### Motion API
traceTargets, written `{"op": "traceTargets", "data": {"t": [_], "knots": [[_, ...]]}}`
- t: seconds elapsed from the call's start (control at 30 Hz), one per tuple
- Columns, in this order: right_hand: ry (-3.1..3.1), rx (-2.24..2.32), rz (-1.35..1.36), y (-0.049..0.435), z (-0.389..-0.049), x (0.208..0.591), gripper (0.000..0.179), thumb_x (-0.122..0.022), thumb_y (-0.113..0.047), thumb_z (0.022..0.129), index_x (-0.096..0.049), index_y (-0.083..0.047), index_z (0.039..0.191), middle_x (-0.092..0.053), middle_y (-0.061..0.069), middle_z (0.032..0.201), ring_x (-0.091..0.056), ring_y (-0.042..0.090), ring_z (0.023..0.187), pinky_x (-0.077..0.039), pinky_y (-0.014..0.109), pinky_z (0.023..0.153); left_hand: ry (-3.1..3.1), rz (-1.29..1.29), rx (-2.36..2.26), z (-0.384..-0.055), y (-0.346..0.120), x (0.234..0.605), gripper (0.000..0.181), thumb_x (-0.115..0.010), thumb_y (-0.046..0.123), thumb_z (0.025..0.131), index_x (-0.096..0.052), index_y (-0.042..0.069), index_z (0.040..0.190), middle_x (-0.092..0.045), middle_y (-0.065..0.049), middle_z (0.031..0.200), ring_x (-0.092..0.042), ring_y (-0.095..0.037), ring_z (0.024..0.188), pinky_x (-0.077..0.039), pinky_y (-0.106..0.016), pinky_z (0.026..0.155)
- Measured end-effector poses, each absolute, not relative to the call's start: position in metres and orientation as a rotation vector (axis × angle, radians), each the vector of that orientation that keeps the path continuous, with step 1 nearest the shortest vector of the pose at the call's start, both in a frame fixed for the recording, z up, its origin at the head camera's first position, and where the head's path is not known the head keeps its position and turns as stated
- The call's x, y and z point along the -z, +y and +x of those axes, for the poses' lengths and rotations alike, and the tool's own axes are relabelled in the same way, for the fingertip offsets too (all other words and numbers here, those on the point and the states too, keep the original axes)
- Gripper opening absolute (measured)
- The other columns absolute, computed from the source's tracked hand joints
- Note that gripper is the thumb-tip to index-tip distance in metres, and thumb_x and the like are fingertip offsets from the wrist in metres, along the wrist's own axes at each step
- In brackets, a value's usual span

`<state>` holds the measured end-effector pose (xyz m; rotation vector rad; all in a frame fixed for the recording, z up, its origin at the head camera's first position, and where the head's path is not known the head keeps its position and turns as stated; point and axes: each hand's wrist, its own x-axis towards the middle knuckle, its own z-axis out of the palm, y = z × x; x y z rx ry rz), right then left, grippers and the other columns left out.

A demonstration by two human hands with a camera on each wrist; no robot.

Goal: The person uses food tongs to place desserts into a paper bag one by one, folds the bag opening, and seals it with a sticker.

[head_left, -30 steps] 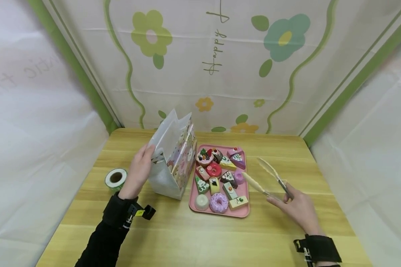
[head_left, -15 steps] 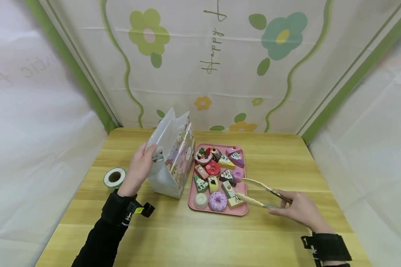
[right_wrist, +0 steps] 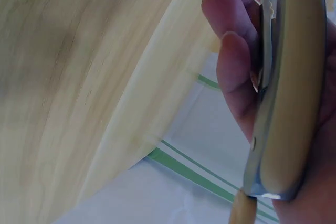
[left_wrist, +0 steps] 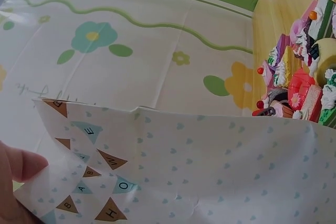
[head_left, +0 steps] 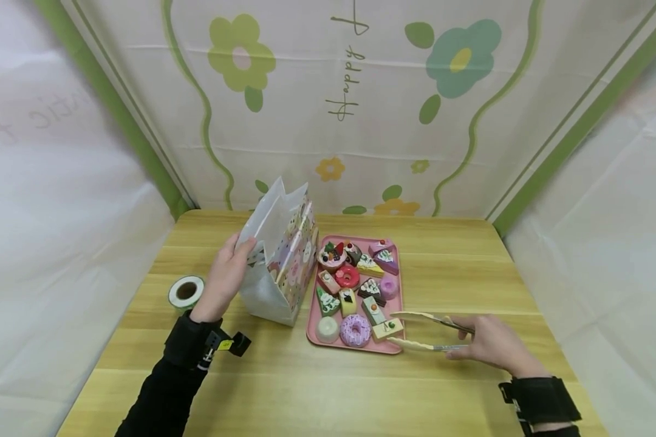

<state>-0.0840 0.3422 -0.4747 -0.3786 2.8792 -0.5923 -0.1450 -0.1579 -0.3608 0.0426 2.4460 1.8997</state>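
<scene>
My left hand [head_left: 224,276] pinches the near left edge of an upright, open-topped paper gift bag [head_left: 270,294]. In the left wrist view, its thumb lies at the side of the bag's heart-printed panel [left_wrist: 199,166]. My right hand [head_left: 494,343] holds serving tongs [head_left: 418,346] with cream-coloured tips and wooden handles [right_wrist: 294,77]. The tongs are spread, their tips on either side of a small cream rectangular toy cake [head_left: 387,329]. That cake lies at the front right corner of a pink tray [head_left: 313,321]. A purple sprinkled toy donut [head_left: 355,331] sits just left of it.
Several other toy cakes and sweets fill the tray, among them a red donut [head_left: 347,276] and a fruit tart [head_left: 332,256]. A roll of stickers or tape [head_left: 197,285] stands left of my left hand. Printed fabric walls [head_left: 372,145] surround the wooden table [head_left: 328,394].
My right hand has brought the tongs left and down from beside the tray, so their tips now straddle the cream cake. The left hand and bag have stayed nearly still.
</scene>
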Motion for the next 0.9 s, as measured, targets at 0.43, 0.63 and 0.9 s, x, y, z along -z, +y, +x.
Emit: {"op": "traceTargets", "data": {"t": [0.43,0.63,0.9], "knots": [[2.928,0.532,-0.478,0.337,-0.086,0.476,0.052,-0.088,-0.047,0.067,-0.074,-0.016,0.107,-0.044,-0.013,0.063,-0.033,0.004,0.049,-0.027,0.024,0.048,2.446,0.038,-1.897,-0.143,-0.159,0.36,0.06,-0.038,0.042,0.106,-0.026,0.009,0.154,-0.039,-0.019,0.146,-0.041,-0.033,0.128,-0.031,-0.055,0.104],[2.951,0.472,-0.466,0.336,-0.083,0.471,0.062,-0.086,-0.049,0.069,-0.072,-0.013,0.118,-0.039,-0.012,0.058,-0.029,0.004,0.048,-0.022,0.024,0.048,2.447,0.045,-1.886,-0.142,-0.16,0.359,0.06,-0.038,0.044,0.106,-0.027,0.009,0.154,-0.04,-0.019,0.145,-0.042,-0.033,0.128,-0.031,-0.055,0.103],[2.969,0.46,-0.466,0.335,-0.078,0.459,0.063,-0.08,-0.057,0.072,-0.073,-0.013,0.118,-0.035,-0.013,0.055,-0.024,0.004,0.046,-0.02,0.024,0.048,2.453,0.043,-1.881,-0.142,-0.161,0.36,0.06,-0.038,0.043,0.106,-0.029,0.007,0.153,-0.042,-0.02,0.143,-0.043,-0.034,0.126,-0.032,-0.055,0.103]]}}
